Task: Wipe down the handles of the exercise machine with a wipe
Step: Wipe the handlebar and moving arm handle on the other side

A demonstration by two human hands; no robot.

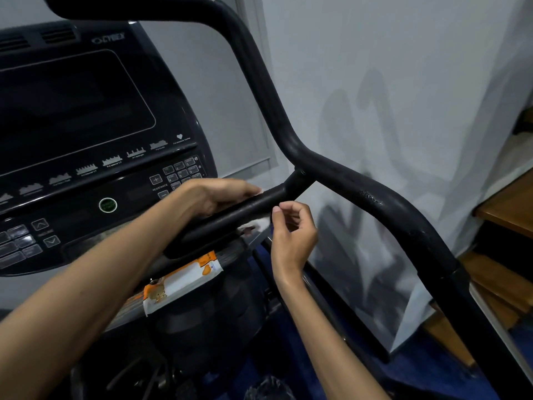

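A black padded handle bar [253,206] juts from the console toward the long curved side handle [375,194]. My left hand [213,194] lies over the top of the short bar, fingers wrapped round it, with a sliver of white wipe showing at the fingertips. More of the white wipe [256,225] hangs below the bar. My right hand [291,229] sits just right of the bar, fingers curled, thumb and fingertips at the wipe's edge under the bar. Whether it actually pinches the wipe is unclear.
The machine's dark console [86,134] with buttons fills the left. An orange-and-white wipes pack [184,281] lies on the tray below the console. A grey wall [403,82] stands behind; wooden steps [507,209] are at right; blue floor [418,379] lies below.
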